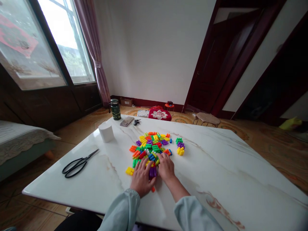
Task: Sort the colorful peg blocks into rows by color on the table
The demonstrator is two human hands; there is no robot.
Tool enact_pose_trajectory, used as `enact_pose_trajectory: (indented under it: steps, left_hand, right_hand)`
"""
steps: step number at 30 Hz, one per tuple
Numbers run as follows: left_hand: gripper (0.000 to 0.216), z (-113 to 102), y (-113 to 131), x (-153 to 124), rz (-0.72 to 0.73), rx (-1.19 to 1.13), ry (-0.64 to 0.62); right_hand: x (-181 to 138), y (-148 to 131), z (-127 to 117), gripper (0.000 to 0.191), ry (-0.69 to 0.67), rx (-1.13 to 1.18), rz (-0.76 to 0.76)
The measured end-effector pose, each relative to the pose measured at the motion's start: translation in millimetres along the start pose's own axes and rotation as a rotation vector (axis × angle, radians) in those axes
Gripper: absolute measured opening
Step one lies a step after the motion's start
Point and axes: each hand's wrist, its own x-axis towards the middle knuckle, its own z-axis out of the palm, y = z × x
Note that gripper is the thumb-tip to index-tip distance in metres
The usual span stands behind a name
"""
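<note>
the blocks (pixel 156 148), heaped on the counter (pixel 204 173) by the left hand (pixel 141 179), fingers spread, and the right hand (pixel 166 168), fingers curled, gripping or not i cannot tell, should be light, stiff, slick, best pinched by their sides.

Left sleeve (pixel 120 210) and right sleeve (pixel 194 213): pale blue-grey fabric, loose cut, soft folds. Left cuff (pixel 133 193): gathered, close-fitting. Right sleeve: terminates along the forearm (pixel 180 188). Left hand (pixel 142 179) and right hand (pixel 166 167): bare. Legwear (pixel 79 221): black, below the near edge of the worktop (pixel 84 189).
</note>
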Motion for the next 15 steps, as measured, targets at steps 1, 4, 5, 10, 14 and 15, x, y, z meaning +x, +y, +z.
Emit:
enact_pose_trajectory:
  steps: [1, 4, 5, 10, 14, 15]
  left_hand:
    - [0.065, 0, 0, 0, 0.003, 0.000, 0.007]
    - [0.065, 1, -1, -1, 0.005, 0.002, 0.025]
    - [0.064, 0, 0, -1, 0.003, 0.003, 0.028]
    - [0.062, -2, 1, -1, 0.006, 0.004, 0.035]
    - [0.060, -3, 1, -1, 0.011, 0.002, 0.053]
    - [0.060, -3, 1, -1, 0.011, 0.002, 0.049]
  right_hand:
    - [0, 2, 0, 0.046, -0.002, 0.020, 0.002]
    - [-3, 21, 0, 0.026, 0.093, 0.165, 0.022]
    - [-5, 32, 0, 0.021, 0.166, 0.214, 0.034]
    - [-26, 97, 1, 0.020, 0.455, 0.192, 0.158]
    - [-49, 131, 0, 0.035, 0.311, 0.048, 0.162]
    - [-54, 134, -2, 0.037, 0.291, 0.029, 0.146]
